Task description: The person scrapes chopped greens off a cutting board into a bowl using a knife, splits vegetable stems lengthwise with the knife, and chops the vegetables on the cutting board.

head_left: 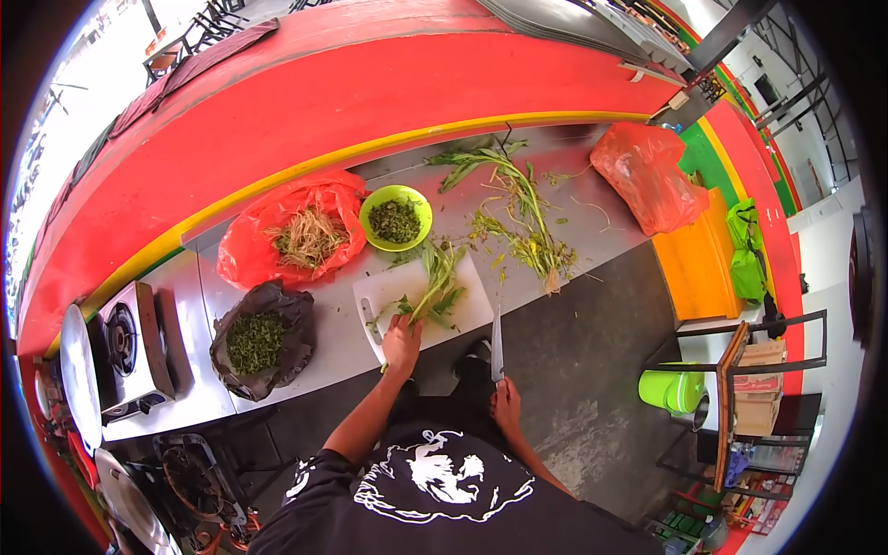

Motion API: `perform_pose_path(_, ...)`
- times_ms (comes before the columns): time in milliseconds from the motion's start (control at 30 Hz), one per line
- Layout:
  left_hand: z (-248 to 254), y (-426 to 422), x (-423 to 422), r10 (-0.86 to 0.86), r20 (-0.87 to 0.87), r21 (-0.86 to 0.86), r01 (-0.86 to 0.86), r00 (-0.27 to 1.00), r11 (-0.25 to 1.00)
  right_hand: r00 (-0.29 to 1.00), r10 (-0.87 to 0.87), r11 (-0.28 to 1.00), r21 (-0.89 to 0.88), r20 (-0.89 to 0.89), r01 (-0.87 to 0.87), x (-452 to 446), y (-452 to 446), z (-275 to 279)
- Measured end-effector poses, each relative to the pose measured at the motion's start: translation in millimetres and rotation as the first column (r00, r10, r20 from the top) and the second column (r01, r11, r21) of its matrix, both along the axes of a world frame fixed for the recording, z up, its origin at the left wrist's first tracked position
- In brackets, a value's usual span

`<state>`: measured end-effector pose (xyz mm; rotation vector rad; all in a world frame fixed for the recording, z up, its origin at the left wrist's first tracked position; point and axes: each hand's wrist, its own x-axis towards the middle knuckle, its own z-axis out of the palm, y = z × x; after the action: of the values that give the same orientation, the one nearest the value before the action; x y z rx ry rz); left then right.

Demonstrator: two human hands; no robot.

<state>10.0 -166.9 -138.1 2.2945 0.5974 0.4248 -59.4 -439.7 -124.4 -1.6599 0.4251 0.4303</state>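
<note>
My left hand (pixel 400 345) is closed around the stems of a bunch of leafy greens (pixel 438 277), which lies across the white cutting board (pixel 474 302). In my right hand (pixel 506 405) is a knife (pixel 498 344), gripped by its handle, its long blade pointing away from me off the board's right side. Behind the board stands a lime-green bowl (pixel 423 220) with chopped dark greens (pixel 395 221) in it. More long-stemmed greens (pixel 527 208) lie loose on the metal table to the right, roots toward the near edge.
A red plastic bag (pixel 242 252) holds cut roots and stems (pixel 310 239). In front of it, a black bag (pixel 298 338) contains chopped greens (pixel 256 343). Another red bag (pixel 647 176) sits at the table's right end. A gas stove (pixel 136 342) stands left; a green bucket (pixel 673 390) is at right.
</note>
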Motion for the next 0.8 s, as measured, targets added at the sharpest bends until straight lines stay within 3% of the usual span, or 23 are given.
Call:
perform_pose_path(200, -3, -7, 4, -0.007, -0.001, -0.053, 0.007, 1.000, 0.999, 0.999, 0.032, 0.999, 0.007, -0.014, -0.032, 12, -4, 4)
perform_pose_path(400, -3, -22, 11, 0.027, 0.145, -0.118, -0.009, 0.989, 0.993, 0.998, 0.070, 0.997, 0.041, 0.004, -0.070, 42, -13, -2)
perform_pose_path(467, -2, -28, 14, 0.022, 0.038, -0.087, -0.018, 0.999, 0.996, 0.998, 0.058, 0.997, 0.041, 0.024, -0.059, 62, -16, -3)
perform_pose_path(567, -8, -32, 14, -0.024, 0.035, 0.003, 0.024, 0.999, 1.000, 1.000, 0.017, 0.998, 0.066, 0.001, -0.017, 86, -18, -7)
perform_pose_path(800, -10, -45, 19, -0.018, -0.217, 0.177, 0.058, 0.976, 0.983, 0.990, 0.137, 0.988, 0.075, 0.019, -0.138, 156, -32, -5)
